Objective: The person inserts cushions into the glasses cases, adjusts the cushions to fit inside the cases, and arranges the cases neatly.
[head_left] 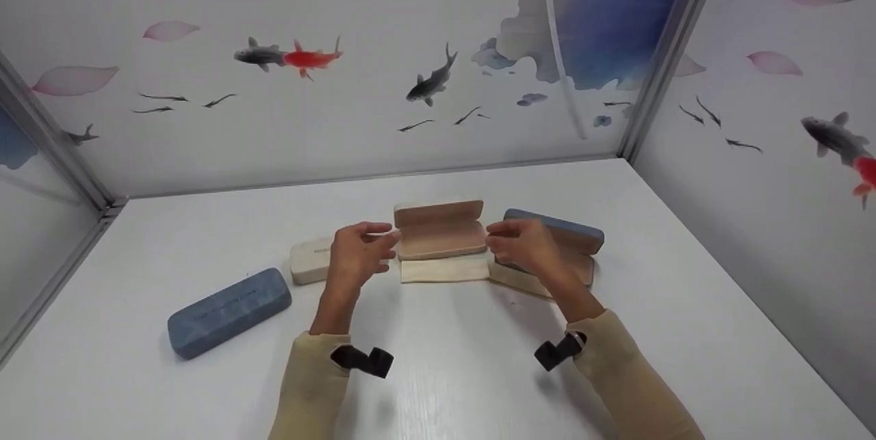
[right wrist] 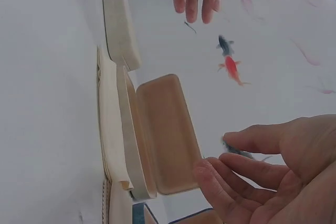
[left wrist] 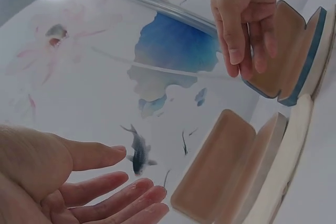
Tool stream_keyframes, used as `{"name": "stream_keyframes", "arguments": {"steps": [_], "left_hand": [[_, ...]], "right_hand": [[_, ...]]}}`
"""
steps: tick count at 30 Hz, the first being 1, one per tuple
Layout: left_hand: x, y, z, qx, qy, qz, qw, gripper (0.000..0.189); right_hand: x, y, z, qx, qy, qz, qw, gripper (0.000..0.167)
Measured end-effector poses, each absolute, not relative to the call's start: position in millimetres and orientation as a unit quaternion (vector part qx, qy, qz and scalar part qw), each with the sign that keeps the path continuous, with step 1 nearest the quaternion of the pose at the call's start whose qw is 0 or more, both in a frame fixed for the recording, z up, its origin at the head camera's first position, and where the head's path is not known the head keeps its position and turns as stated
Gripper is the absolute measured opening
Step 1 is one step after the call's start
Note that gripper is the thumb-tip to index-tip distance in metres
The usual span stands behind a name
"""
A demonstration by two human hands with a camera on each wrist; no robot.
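In the head view, a cream glasses case (head_left: 441,238) stands with its lid raised and its tan lining showing. On its left side is my left hand (head_left: 359,255), fingers loosely spread and holding nothing. My right hand (head_left: 527,245) is off its right end, fingers relaxed with nothing between them. This hand overlaps a blue glasses case (head_left: 561,222), also opened, and hides part of its inside. A folded cream cloth (head_left: 445,271) lies along the front of the cream case. Another cream cloth (head_left: 520,280) is before the blue one, partly covered by my right forearm.
A closed cream glasses case (head_left: 309,263) lies beyond my left hand, partly hidden by it. Farther left is a closed blue glasses case (head_left: 229,313), set at an angle. Printed panels with fish (head_left: 431,77) enclose the white table (head_left: 438,371) at the back and sides.
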State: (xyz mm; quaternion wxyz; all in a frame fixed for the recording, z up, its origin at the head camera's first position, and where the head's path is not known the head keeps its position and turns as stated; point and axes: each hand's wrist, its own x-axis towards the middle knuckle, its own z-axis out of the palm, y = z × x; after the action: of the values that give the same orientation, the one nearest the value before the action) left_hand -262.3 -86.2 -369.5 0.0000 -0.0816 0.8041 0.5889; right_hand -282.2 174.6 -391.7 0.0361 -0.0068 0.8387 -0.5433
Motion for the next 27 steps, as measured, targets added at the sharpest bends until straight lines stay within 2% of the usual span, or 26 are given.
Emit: {"name": "stream_keyframes", "arguments": {"steps": [13,22,27], "left_hand": [[-279,-81,-408,-0.109,0.824,0.555,0.013,0.034],[-283,-75,-423,-0.11,0.841,0.529,0.018,0.03],[-283,-74,-427,-0.112,0.841,0.529,0.032,0.032]], "right_hand": [[-287,175,-411,0.014,0.859,-0.51,0.044,0.028],[-288,170,-422,0.021,0.87,-0.491,0.038,0.023],[-290,166,-426,0.045,0.89,-0.451,0.046,0.026]]}}
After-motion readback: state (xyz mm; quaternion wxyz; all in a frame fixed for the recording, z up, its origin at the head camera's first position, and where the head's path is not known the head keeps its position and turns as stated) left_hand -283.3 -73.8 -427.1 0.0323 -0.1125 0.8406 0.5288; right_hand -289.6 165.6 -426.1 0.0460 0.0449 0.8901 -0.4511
